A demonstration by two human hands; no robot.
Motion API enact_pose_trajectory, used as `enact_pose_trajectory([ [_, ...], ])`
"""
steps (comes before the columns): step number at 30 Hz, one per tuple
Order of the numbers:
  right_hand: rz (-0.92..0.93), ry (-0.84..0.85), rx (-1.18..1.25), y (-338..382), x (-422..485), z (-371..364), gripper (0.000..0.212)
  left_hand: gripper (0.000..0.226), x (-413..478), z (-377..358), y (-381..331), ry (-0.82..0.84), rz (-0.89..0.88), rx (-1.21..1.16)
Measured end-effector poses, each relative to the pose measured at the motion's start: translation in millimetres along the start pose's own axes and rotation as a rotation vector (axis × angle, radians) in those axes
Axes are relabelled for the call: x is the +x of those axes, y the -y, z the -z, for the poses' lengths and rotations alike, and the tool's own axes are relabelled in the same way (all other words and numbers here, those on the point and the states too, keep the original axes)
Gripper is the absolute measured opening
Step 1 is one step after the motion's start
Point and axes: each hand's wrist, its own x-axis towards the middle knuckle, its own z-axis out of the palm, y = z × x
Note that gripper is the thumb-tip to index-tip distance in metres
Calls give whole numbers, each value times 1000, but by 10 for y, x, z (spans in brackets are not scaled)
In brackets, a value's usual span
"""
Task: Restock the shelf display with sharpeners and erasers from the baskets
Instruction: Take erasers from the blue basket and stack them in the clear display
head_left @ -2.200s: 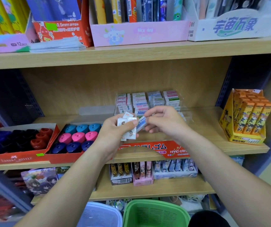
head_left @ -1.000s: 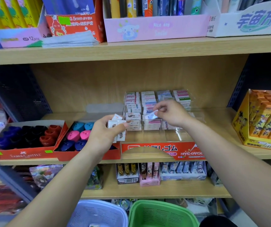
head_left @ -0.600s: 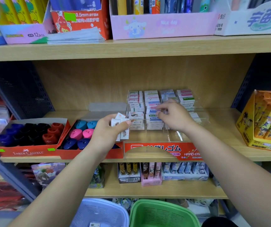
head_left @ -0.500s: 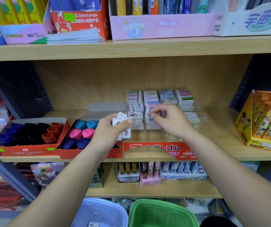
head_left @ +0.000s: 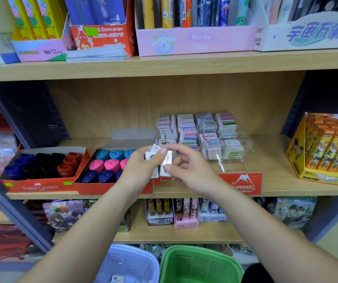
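The left hand point(head_left: 141, 170) grips a small stack of erasers point(head_left: 153, 155) just before the clear display point(head_left: 233, 160), and the right hand point(head_left: 188, 170), pinching the front eraser point(head_left: 167, 163), should slide it free without loosening the others.

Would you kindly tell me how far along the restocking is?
Done: both sharpener trays look well filled, and the clear eraser display holds several stacks. In hand: the left hand grips a few wrapped erasers while the right hand pinches one of them. Left: those erasers need shelving, the display's front has room, and at least one item lies in the lavender basket.
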Motion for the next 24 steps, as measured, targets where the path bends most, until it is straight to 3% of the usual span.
enact_pose_trajectory([
  [4,-66,-22,0,-108,-35,0,39,28,-48,131,68,-40,35,57],
  [8,-140,-164,72,-82,68,107,18,18,-74,253,100,-44,66,72],
  [13,-194,-315,156,-37,427,241,11,5,-2,426,172,-28,146,57],
  [24,-157,-331,-300,-295,1325,278,19,11,158,778,223,-60,50,122],
])
